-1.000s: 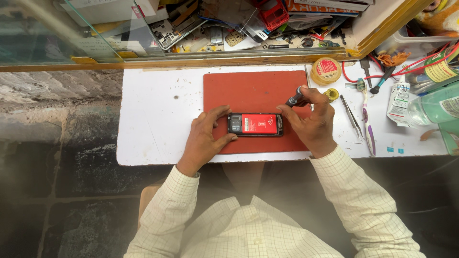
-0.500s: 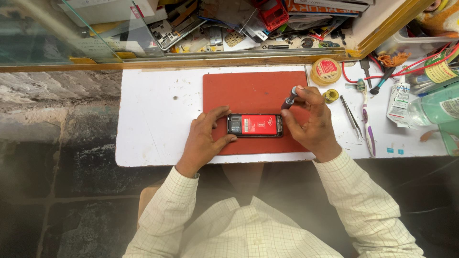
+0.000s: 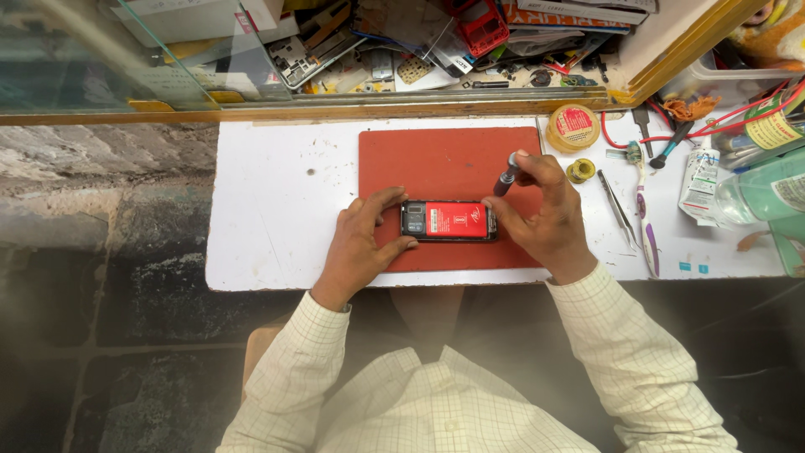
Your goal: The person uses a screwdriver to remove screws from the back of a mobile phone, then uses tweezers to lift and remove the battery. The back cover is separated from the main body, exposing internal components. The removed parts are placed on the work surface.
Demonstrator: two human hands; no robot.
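The phone (image 3: 448,221), back cover off and its red battery showing, lay flat near the 6 o'clock edge of the red mat (image 3: 449,164) on my white desk (image 3: 277,210). My left hand (image 3: 362,242) gripped its 9 o'clock end. My right hand (image 3: 545,214) pinched a small screwdriver (image 3: 506,175) over the 3 o'clock end. Tweezers (image 3: 618,210) and a solder spool (image 3: 574,128) sat toward 3 o'clock.
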